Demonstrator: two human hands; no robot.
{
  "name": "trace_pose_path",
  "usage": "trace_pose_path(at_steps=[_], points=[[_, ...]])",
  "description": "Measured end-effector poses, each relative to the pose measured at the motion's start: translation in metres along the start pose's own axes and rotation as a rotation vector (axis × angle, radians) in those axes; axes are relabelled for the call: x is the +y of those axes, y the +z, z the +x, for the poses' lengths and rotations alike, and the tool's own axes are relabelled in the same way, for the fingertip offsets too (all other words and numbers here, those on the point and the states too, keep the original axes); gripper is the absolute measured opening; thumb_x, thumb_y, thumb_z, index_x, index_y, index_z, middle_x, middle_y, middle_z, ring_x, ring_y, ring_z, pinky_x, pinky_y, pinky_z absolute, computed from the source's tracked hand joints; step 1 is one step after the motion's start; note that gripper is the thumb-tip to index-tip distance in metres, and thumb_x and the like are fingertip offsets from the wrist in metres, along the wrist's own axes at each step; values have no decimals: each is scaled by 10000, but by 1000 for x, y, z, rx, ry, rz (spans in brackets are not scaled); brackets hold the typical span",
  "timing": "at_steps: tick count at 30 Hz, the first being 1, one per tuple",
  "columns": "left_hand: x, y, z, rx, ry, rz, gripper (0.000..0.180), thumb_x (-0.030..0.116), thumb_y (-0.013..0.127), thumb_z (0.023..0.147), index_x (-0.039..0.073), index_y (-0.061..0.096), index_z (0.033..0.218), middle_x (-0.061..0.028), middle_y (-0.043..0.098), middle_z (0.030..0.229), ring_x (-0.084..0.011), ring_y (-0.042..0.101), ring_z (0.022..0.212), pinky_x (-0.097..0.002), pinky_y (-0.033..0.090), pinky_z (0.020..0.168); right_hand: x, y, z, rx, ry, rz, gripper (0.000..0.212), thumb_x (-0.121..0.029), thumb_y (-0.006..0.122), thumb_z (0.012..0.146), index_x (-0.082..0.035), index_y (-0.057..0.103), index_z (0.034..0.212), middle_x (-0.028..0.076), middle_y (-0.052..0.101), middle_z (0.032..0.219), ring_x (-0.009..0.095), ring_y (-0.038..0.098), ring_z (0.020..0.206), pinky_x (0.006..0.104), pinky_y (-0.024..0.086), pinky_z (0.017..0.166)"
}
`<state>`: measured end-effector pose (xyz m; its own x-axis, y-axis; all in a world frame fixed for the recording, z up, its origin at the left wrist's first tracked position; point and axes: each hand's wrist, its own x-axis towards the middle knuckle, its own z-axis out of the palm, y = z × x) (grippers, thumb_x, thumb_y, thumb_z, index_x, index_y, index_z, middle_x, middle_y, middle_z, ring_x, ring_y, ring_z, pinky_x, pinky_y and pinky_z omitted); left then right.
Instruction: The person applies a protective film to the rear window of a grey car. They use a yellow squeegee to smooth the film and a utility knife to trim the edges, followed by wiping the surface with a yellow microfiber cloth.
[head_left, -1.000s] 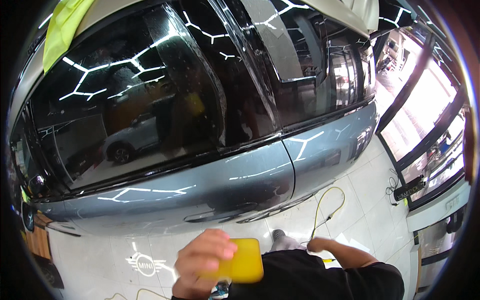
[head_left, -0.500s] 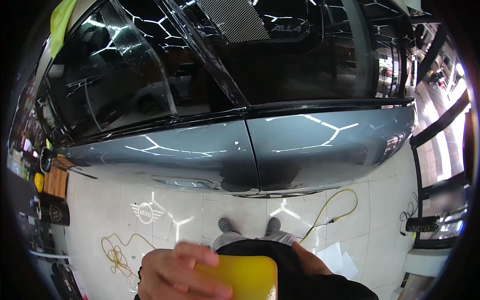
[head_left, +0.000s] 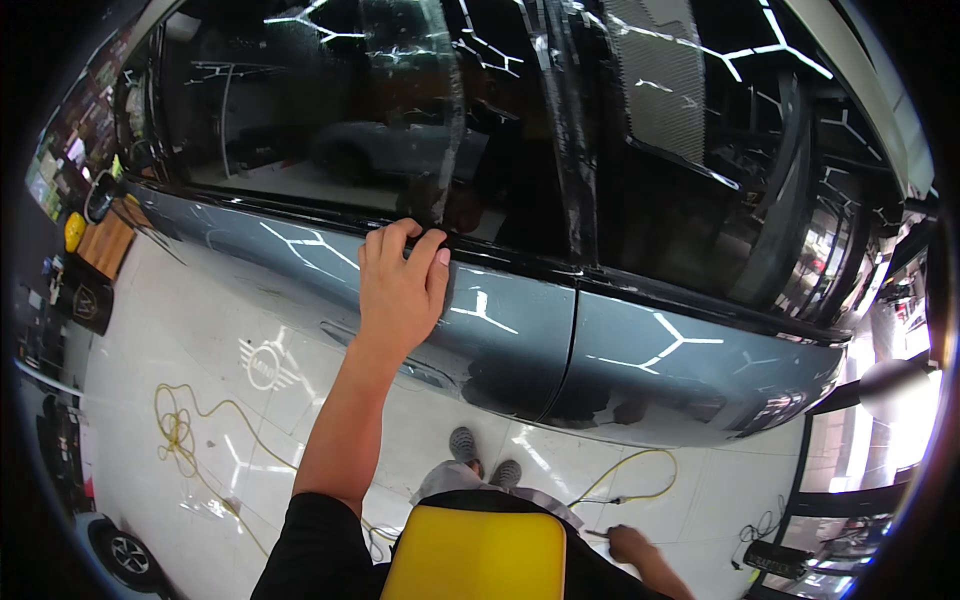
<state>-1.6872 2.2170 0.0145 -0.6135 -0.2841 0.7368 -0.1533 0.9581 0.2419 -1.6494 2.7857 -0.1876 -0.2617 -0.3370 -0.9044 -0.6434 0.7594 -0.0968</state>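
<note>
Head view: left hand point(head_left: 400, 290) touches one car point(head_left: 515, 345), two shoes point(head_left: 462, 444) below.

I'm holding my left arm point(head_left: 338, 432) outstretched, left hand point(head_left: 402, 290) resting, fingers bent, while my right hand point(head_left: 630, 546) is hanging low, curled.

Cannot see the lower end of the yellow plate point(head_left: 475, 553), cut off by the bottom edge. Cannot see the piece of window trim point(head_left: 510, 258) under the curled fingers of the left grip point(head_left: 402, 290). Cannot name the slim thing point(head_left: 596, 533) at the blurred right grip point(head_left: 628, 545), too small for certainty. Can see the yellow cable point(head_left: 176, 437) only partly, hidden behind the left arm point(head_left: 345, 430). Cannot see the top of the window point(head_left: 300, 110), cut off above.
</note>
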Motion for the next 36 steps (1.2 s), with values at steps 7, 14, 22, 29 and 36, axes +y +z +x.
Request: trace_pose_path(at_steps=[7,14,22,29,36], points=[[19,15,-1,94,-48,-14,226,134,681,866,70,690,1082,-122,563,1157,-318,505,1050,-462,405,889,-70,-302,-184,1028,-299,371,197,-54,555,946,13,559,1130,117,642,721,296,646,587,371,502,581],[18,15,-3,182,-156,-161,217,81,647,866,55,691,1077,-130,573,1172,-326,507,1062,-435,427,921,-169,-448,-82,1492,-815,-139,134,-112,620,956,-27,558,1039,132,630,729,343,628,605,421,501,565],[17,13,-16,232,-285,-201,208,54,628,860,56,698,1056,-101,590,1169,-277,525,998,-378,456,893,-183,-460,-53,1547,-812,-334,192,-186,670,941,-35,562,992,128,630,718,313,629,596,420,507,561],[19,21,-17,273,-274,-196,226,44,612,852,54,706,1057,-97,592,1181,-271,533,1002,-369,461,909,-175,-458,-52,1520,-858,-428,193,-64,606,919,-26,545,1098,145,630,831,333,651,690,428,529,607],[20,23,-17,263,-277,-174,235,41,593,855,49,703,1063,-104,591,1196,-284,537,1027,-380,457,930,-170,-461,-55,1416,-801,-614,456,-43,622,855,-7,533,1301,121,585,860,289,645,685,404,547,608]])
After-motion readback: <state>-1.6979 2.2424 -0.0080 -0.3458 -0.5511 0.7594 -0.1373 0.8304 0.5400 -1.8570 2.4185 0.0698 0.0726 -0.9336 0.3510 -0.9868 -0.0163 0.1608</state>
